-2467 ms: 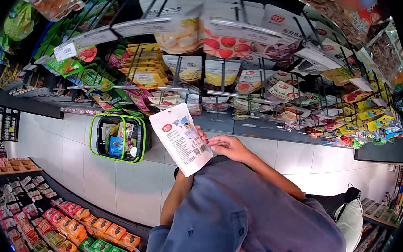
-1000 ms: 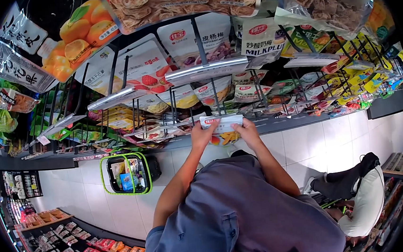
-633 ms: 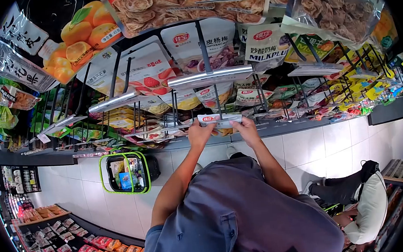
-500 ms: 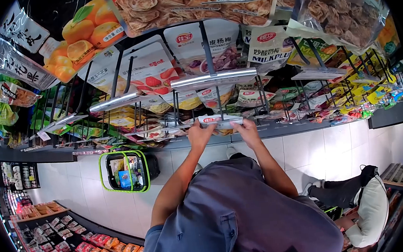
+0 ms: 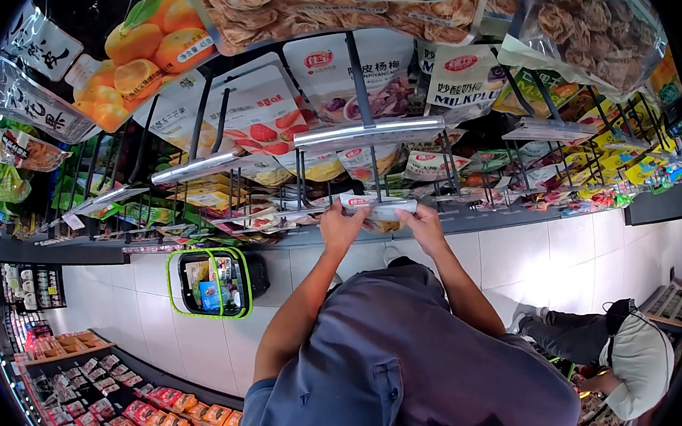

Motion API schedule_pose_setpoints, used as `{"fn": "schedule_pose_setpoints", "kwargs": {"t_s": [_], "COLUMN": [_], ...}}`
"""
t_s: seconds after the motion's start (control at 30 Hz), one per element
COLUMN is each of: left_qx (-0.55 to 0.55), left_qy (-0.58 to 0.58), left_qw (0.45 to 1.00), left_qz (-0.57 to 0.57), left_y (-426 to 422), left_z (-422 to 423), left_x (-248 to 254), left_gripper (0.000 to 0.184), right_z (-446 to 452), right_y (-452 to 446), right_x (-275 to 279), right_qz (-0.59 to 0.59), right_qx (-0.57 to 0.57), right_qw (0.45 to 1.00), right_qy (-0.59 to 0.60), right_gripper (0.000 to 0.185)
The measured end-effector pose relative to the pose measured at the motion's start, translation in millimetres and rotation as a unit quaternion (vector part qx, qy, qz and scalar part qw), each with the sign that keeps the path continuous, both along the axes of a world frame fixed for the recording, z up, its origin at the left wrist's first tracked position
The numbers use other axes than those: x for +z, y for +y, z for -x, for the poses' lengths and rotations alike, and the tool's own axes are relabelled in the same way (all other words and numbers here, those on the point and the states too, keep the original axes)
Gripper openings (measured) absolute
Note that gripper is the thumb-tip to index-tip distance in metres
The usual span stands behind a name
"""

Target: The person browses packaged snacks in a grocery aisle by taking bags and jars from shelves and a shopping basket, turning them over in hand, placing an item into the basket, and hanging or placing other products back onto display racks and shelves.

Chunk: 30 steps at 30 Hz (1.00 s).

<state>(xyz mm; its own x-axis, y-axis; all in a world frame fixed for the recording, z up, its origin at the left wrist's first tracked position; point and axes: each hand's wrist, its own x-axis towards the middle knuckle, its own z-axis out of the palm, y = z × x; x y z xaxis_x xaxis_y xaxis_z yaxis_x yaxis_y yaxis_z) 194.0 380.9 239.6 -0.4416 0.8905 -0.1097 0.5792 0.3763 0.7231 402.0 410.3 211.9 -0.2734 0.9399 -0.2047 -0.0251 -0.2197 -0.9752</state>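
Note:
In the head view, a white snack bag with a red logo [image 5: 355, 201] hangs low at the rack, behind a clear label holder [image 5: 393, 207]. My left hand [image 5: 344, 227] is closed at the left edge of the bag, thumb and fingers together. At its right edge, my right hand [image 5: 424, 227] pinches with thumb and forefinger. The lower part of the bag is seen almost edge-on, so its shape is hard to make out. Just above my hands hangs another pouch [image 5: 369, 161] on a hook.
Large snack pouches [image 5: 350, 76] hang on hooks with projecting label holders [image 5: 369, 133] above my hands. A green-rimmed shopping basket [image 5: 244, 301] holding packages stands on the floor at left. A crouching person [image 5: 637, 358] is at lower right. Packet shelves [image 5: 161, 419] lie behind me.
The view has shifted slightly, so the pouches sit a little further right. Both hands stay at the same bag. The person at lower right has leaned lower and moved slightly.

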Motion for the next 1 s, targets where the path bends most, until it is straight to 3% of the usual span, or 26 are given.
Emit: {"fn": "schedule_pose_setpoints", "kwargs": {"t_s": [0.17, 0.3, 0.37, 0.47, 0.57, 0.67, 0.73, 0.87, 1.0], "left_qx": [0.006, 0.004, 0.012, 0.004, 0.000, -0.005, -0.006, -0.015, 0.001], "left_qy": [-0.059, -0.050, -0.103, -0.074, -0.053, -0.105, -0.119, -0.183, -0.150], "left_qw": [0.998, 0.998, 0.995, 0.996, 0.996, 0.992, 0.991, 0.981, 0.988], "left_qz": [-0.010, -0.027, 0.008, 0.041, 0.065, 0.072, 0.065, 0.053, 0.022], "left_y": [6.7, 13.5, 16.8, 18.6, 26.9, 31.2, 38.0, 49.4, 58.4], "left_z": [-4.7, -1.0, 0.5, -0.7, 5.3, -0.5, 0.8, 5.1, 9.1], "left_x": [17.7, -3.4, -6.5, 12.7, -9.6, 25.4, 15.1, -2.8, -24.1], "left_gripper": [0.056, 0.061, 0.063, 0.067, 0.069, 0.071, 0.073, 0.078, 0.081], "right_z": [3.3, 4.0, 5.2, 11.4, 17.9, 21.4, 20.5, 26.5, 32.3], "right_y": [10.4, 15.0, 17.7, 19.0, 29.3, 43.3, 48.4, 59.3, 61.6], "right_x": [-12.7, -20.3, -24.2, -19.3, -13.7, -32.0, -21.9, -20.3, -12.2], "right_qz": [-0.006, -0.002, 0.002, -0.025, -0.060, -0.078, -0.083, -0.123, -0.120], "right_qx": [-0.010, -0.023, -0.028, -0.040, -0.060, -0.087, -0.079, -0.092, -0.107], "right_qw": [1.000, 1.000, 1.000, 0.998, 0.994, 0.989, 0.979, 0.976, 0.969], "right_qy": [-0.024, -0.006, -0.003, 0.028, -0.062, -0.091, -0.170, -0.157, -0.186], "right_gripper": [0.019, 0.021, 0.022, 0.023, 0.025, 0.031, 0.035, 0.037, 0.040]}}
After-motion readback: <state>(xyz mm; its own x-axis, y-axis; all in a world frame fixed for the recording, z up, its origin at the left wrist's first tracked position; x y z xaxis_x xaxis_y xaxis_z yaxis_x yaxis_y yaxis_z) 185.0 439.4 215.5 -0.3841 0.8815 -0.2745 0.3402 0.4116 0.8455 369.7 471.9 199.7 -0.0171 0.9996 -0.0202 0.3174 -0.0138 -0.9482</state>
